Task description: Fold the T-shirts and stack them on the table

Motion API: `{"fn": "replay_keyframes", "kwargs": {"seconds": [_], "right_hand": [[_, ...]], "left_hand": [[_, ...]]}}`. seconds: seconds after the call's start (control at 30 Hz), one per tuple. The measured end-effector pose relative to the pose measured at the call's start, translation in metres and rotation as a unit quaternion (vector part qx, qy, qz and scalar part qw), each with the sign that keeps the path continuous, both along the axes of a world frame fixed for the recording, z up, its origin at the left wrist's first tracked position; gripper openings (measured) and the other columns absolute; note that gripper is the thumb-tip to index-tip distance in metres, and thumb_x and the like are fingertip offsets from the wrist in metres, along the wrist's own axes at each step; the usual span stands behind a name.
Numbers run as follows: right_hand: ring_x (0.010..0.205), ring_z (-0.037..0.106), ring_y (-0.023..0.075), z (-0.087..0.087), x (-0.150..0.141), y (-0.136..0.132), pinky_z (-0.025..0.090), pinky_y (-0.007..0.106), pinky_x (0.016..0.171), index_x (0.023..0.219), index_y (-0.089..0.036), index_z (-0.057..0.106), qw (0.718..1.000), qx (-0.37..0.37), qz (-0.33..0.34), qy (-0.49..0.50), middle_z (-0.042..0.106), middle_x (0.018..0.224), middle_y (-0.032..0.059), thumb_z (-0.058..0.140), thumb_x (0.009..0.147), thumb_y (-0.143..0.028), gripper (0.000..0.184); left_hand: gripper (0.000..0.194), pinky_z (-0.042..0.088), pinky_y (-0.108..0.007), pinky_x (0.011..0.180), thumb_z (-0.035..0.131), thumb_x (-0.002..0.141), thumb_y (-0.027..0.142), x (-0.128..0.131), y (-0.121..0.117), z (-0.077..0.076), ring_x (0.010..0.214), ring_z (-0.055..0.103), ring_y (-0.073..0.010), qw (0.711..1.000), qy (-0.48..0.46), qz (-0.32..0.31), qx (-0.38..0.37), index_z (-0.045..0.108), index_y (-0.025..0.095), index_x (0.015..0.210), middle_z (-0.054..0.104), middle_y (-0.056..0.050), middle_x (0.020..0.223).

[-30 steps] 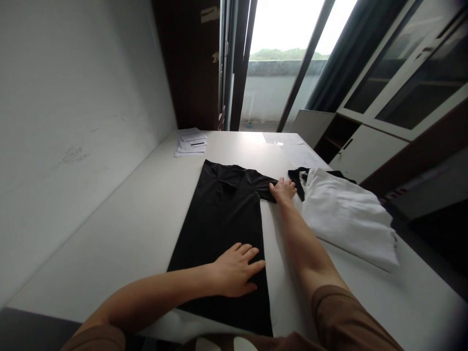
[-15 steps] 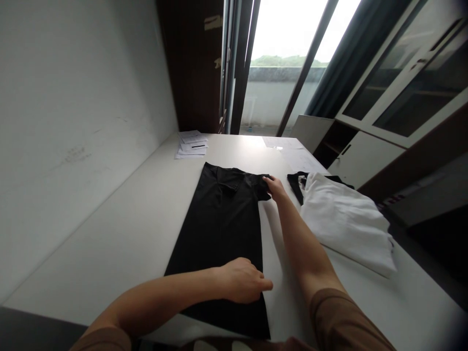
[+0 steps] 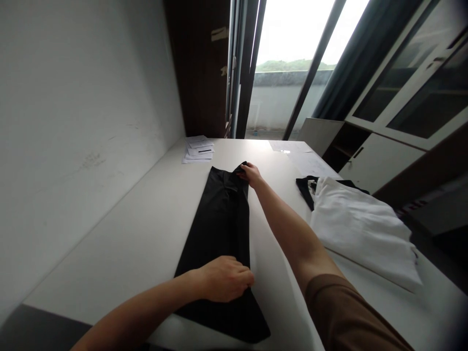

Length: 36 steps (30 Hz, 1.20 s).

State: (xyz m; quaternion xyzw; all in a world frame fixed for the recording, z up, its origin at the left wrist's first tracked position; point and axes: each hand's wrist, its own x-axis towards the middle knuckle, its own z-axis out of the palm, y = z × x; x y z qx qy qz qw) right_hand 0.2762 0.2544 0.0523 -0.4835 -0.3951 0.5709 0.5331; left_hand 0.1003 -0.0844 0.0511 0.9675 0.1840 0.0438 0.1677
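A black garment lies lengthwise on the white table, folded into a long narrow strip. My left hand is closed on the garment's right edge near its near end. My right hand reaches to the far end and pinches the cloth at the top right corner, where the sleeve is folded inward over the body.
A white garment lies in a heap on the right of the table, over a black garment. A stack of papers sits at the far left, loose sheets at the far end. A wall runs along the left, cabinets on the right.
My right hand took the sleeve at the right and carried it left over the garment's body. My left hand went from flat on the cloth to closed on its right edge, folding it inward.
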Motion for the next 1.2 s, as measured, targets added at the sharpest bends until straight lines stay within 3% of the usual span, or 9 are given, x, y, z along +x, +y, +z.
{"fn": "replay_keyframes", "kwargs": {"seconds": [0.13, 0.3, 0.47, 0.57, 0.67, 0.8, 0.9, 1.0, 1.2], "right_hand": [[0.059, 0.070, 0.0125, -0.002, -0.033, 0.007, 0.057, 0.020, 0.048, 0.107, -0.022, 0.055, 1.000, -0.005, 0.018, -0.012, 0.067, 0.081, -0.0017, 0.072, 0.089, -0.021, 0.025], [0.060, 0.070, 0.0126, -0.013, -0.056, 0.013, 0.059, 0.021, 0.048, 0.100, -0.022, 0.054, 0.999, -0.006, 0.035, -0.036, 0.066, 0.082, -0.0016, 0.072, 0.089, -0.020, 0.022], [0.062, 0.070, 0.0112, -0.025, -0.075, 0.018, 0.061, 0.020, 0.052, 0.099, -0.023, 0.052, 0.998, 0.011, 0.041, -0.034, 0.063, 0.084, -0.0027, 0.069, 0.088, -0.018, 0.021], [0.064, 0.071, 0.0106, -0.036, -0.087, 0.018, 0.061, 0.021, 0.056, 0.102, -0.023, 0.053, 0.998, 0.019, 0.045, -0.043, 0.063, 0.087, -0.0026, 0.068, 0.088, -0.019, 0.020], [0.065, 0.070, 0.0116, -0.050, -0.098, 0.014, 0.061, 0.022, 0.058, 0.110, -0.023, 0.055, 0.993, 0.011, 0.036, -0.110, 0.064, 0.089, -0.0015, 0.067, 0.088, -0.021, 0.025], [0.068, 0.070, 0.0140, -0.065, -0.105, 0.006, 0.062, 0.028, 0.067, 0.124, -0.025, 0.056, 0.979, -0.004, 0.008, -0.205, 0.067, 0.096, 0.0006, 0.067, 0.088, -0.024, 0.038], [0.078, 0.072, 0.0174, -0.068, -0.105, 0.002, 0.060, 0.033, 0.083, 0.132, -0.026, 0.056, 0.951, 0.033, 0.016, -0.306, 0.069, 0.099, 0.0012, 0.064, 0.091, -0.030, 0.042], [0.100, 0.070, 0.0229, -0.069, -0.105, 0.000, 0.053, 0.038, 0.098, 0.138, -0.028, 0.055, 0.893, 0.108, 0.046, -0.434, 0.072, 0.106, 0.0033, 0.057, 0.096, -0.033, 0.043], [0.127, 0.058, 0.0260, -0.080, -0.097, -0.001, 0.045, 0.040, 0.108, 0.158, -0.025, 0.037, 0.814, 0.167, 0.092, -0.550, 0.066, 0.135, 0.0069, 0.051, 0.098, -0.031, 0.061]], "left_hand": [[0.010, 0.048, -0.032, 0.077, 0.053, 0.092, 0.017, -0.015, -0.002, 0.019, 0.078, 0.068, -0.0179, 1.000, 0.006, 0.015, -0.015, 0.053, 0.023, 0.099, 0.070, 0.001, 0.087], [0.012, 0.045, -0.028, 0.070, 0.057, 0.085, 0.013, -0.040, 0.005, 0.038, 0.068, 0.064, -0.0157, 0.996, 0.020, 0.046, -0.076, 0.054, 0.025, 0.090, 0.068, 0.004, 0.078], [0.010, 0.040, -0.023, 0.059, 0.059, 0.084, 0.016, -0.063, 0.021, 0.039, 0.067, 0.064, -0.0143, 0.979, 0.064, 0.084, -0.175, 0.060, 0.025, 0.089, 0.069, 0.005, 0.077], [0.015, 0.042, -0.022, 0.058, 0.063, 0.089, 0.031, -0.070, 0.030, 0.039, 0.071, 0.067, -0.0154, 0.956, 0.097, 0.106, -0.256, 0.064, 0.026, 0.104, 0.075, 0.003, 0.087], [0.035, 0.045, -0.024, 0.062, 0.063, 0.092, 0.047, -0.071, 0.035, 0.038, 0.073, 0.071, -0.0170, 0.937, 0.108, 0.119, -0.310, 0.064, 0.027, 0.120, 0.078, 0.000, 0.093], [0.036, 0.048, -0.024, 0.062, 0.054, 0.098, 0.046, -0.069, 0.035, 0.033, 0.059, 0.069, -0.0143, 0.910, 0.114, 0.152, -0.370, 0.062, 0.026, 0.127, 0.078, 0.000, 0.091], [0.035, 0.046, -0.024, 0.062, 0.055, 0.098, 0.045, -0.067, 0.035, 0.029, 0.065, 0.070, -0.0164, 0.923, 0.108, 0.174, -0.327, 0.065, 0.027, 0.125, 0.077, 0.000, 0.087], [0.033, 0.044, -0.024, 0.064, 0.057, 0.097, 0.046, -0.067, 0.035, 0.027, 0.074, 0.071, -0.0184, 0.944, 0.097, 0.175, -0.263, 0.067, 0.028, 0.123, 0.076, 0.001, 0.083], [0.031, 0.045, -0.026, 0.071, 0.055, 0.098, 0.044, -0.066, 0.038, 0.019, 0.085, 0.070, -0.0204, 0.950, 0.051, 0.230, -0.206, 0.068, 0.028, 0.121, 0.077, -0.001, 0.097]]}}
